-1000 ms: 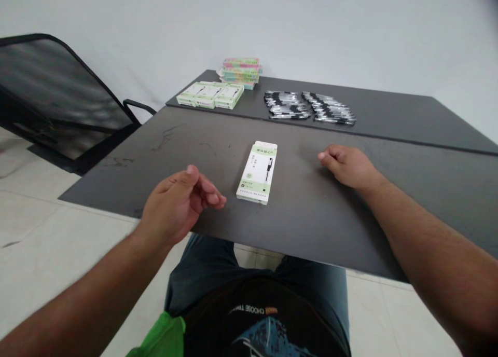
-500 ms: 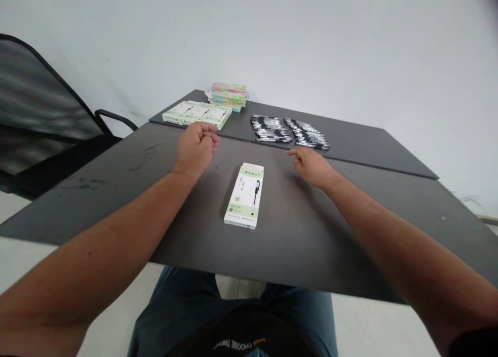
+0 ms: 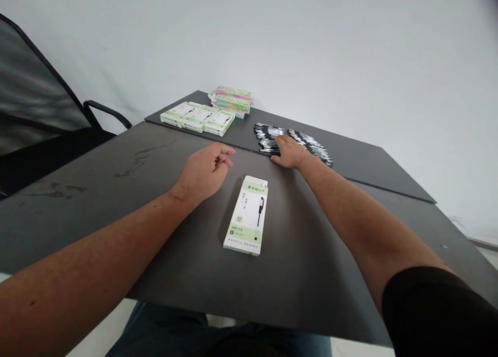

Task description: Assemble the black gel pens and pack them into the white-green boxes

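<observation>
A white-and-green pen box [image 3: 248,211] with a printed black pen lies flat on the dark table, between my forearms. My left hand [image 3: 207,171] is beyond its left side, fingers curled loosely inward, with nothing visible in them. Farther out, my right hand [image 3: 290,152] reaches over the left group of black-and-silver pens [image 3: 267,138]. Its fingers are stretched over the pens' near right part and its thumb stands apart. Whether the fingertips touch the pens I cannot tell. A second group of pens [image 3: 315,145] fans out to the right, partly behind that hand.
Several matching pen boxes [image 3: 196,117] lie side by side at the back left. Behind them is a stack of colourful boxes [image 3: 232,101]. A seam crosses the dark table [image 3: 369,170]. A black mesh chair [image 3: 50,87] stands at the left, a wall behind.
My right hand has moved forward and left, opening over the pens. My left hand has come slightly nearer and right. The view has tilted upward; the box lies where it was.
</observation>
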`<state>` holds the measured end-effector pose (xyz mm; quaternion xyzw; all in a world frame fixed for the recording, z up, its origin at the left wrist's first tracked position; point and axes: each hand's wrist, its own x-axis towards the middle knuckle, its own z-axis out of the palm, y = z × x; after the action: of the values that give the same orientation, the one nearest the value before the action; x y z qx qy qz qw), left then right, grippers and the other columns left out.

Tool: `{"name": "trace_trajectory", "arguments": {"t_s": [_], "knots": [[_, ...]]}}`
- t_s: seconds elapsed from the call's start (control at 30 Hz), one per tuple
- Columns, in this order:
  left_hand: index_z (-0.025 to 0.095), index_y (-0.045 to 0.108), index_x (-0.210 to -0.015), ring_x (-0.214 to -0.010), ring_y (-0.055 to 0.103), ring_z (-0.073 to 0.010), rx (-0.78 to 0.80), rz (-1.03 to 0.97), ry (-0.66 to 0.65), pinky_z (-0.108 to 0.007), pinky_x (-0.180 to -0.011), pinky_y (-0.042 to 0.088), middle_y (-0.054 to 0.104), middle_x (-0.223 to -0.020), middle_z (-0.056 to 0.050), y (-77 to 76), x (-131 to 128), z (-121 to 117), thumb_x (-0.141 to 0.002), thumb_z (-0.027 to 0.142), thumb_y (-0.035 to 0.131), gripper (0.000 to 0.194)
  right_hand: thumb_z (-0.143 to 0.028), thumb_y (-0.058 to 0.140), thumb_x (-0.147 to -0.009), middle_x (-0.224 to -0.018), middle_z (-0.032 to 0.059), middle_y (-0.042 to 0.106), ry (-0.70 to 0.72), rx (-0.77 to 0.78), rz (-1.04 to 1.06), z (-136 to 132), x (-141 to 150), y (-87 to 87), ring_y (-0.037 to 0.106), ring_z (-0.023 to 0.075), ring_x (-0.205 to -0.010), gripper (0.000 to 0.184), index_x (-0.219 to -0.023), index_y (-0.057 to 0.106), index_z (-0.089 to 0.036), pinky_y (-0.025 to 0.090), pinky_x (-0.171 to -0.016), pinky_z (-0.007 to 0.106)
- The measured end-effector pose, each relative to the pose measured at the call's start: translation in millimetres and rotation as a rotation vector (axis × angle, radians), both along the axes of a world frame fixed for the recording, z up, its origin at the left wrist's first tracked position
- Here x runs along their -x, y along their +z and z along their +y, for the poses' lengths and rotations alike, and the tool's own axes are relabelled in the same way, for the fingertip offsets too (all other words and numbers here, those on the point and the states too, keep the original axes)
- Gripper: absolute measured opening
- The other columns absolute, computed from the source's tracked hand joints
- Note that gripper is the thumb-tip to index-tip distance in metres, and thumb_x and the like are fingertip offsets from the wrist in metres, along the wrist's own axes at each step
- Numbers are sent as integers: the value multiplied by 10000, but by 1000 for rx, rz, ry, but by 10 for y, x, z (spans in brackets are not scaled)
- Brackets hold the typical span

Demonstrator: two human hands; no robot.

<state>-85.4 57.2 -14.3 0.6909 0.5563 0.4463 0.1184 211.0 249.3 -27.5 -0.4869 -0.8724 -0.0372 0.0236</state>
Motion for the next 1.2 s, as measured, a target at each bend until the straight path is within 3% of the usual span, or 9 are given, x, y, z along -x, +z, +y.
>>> {"name": "trace_trajectory", "arguments": {"t_s": [0.1,0.27,0.53,0.8,0.9,1.03,1.1,1.2], "knots": [[183,776,-1236,-932,796,-226,-37,50,-42,-372,-976,623,861,-1003,-51,-4,-17,-27,-908,152,575,386,-498,633,-1085,-1821,331,425,-2,4,-24,30,64,-49,399,411,-1728,915,-1758,368,63,275,-1444,488],[191,789,-1241,-914,790,-222,-44,72,-46,-368,-971,629,862,-999,-45,-2,-28,-40,-899,156,574,406,-487,521,-1149,-1791,318,477,27,-2,-46,-11,111,-87,446,403,-1694,793,-1728,438,49,298,-1424,482],[201,795,-1224,-917,799,-236,-30,59,-34,-385,-993,632,863,-1006,-59,2,-23,-34,-913,161,584,378,-358,493,-1169,-1680,296,601,55,-42,-67,-125,169,-79,541,394,-1593,639,-1705,515,-10,367,-1366,497],[235,787,-1191,-968,808,-238,9,75,-34,-386,-1041,625,861,-1016,-36,6,-14,-15,-914,154,591,349,-230,533,-1119,-1522,311,668,36,-94,-76,-291,239,-55,582,432,-1483,456,-1505,665,-25,428,-1293,537],[223,794,-1188,-967,808,-246,46,92,-64,-400,-1033,633,861,-1027,-55,-13,-14,-1,-922,174,587,340,-183,524,-1098,-1447,326,698,14,-86,-83,-484,196,-37,640,434,-1398,398,-1420,677,-8,474,-1242,526],[203,808,-1207,-950,807,-246,95,98,-159,-381,-981,660,866,-1081,-78,-36,-44,-9,-886,191,610,377,-173,547,-1084,-1376,281,736,11,-46,-96,-893,-27,-33,681,403,-1340,336,-1366,686,-55,499,-1211,485],[210,810,-1239,-1021,809,-257,96,105,-221,-385,-995,663,865,-1171,-89,-17,-81,-50,-889,195,602,408,-187,557,-1088,-1366,257,745,4,-25,-95,-1125,-199,-29,693,390,-1324,310,-1351,686,-85,507,-1200,476],[223,807,-1311,-1258,771,-299,18,179,-386,-459,-1168,608,837,-1336,-108,56,-187,-197,-952,245,599,415,-192,570,-1089,-1329,215,765,-23,6,-81,-1447,-463,-8,726,354,-1270,264,-1320,686,-134,540,-1144,436]]}}
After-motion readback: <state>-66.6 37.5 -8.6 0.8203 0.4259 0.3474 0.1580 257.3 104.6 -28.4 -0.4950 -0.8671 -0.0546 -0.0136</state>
